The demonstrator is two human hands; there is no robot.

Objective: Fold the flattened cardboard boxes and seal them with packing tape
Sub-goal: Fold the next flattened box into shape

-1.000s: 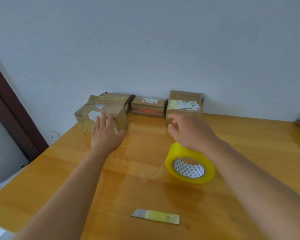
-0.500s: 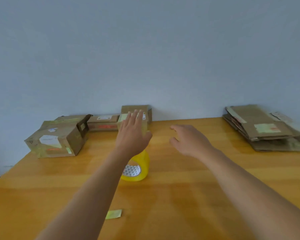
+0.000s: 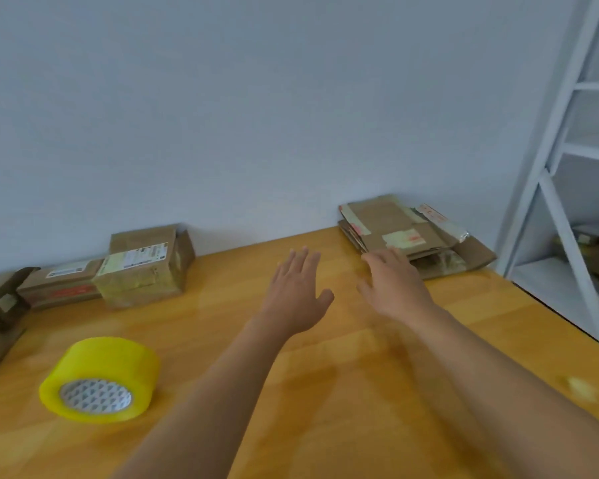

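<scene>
- Three folded, taped boxes (image 3: 142,267) are sitting far left of the fingers, seemingly done.
- Both the left hand (image 3: 296,292) and right hand (image 3: 393,288) are reaching, fingers wide and holding nothing, toward the flattened cardboard stack (image 3: 395,226) just beyond, still awaiting folding.
- Yellow packing tape roll (image 3: 99,378) is lying on the desk (image 3: 360,392), near-left.

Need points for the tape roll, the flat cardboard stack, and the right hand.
tape roll (image 3: 101,364), head view, on its yellow outer band.
flat cardboard stack (image 3: 391,223), head view, on the top sheet.
right hand (image 3: 395,288), head view, on the back of the hand.

Tape roll (image 3: 99,380) left, flattened boxes (image 3: 403,233) probably stacked far right.
</scene>
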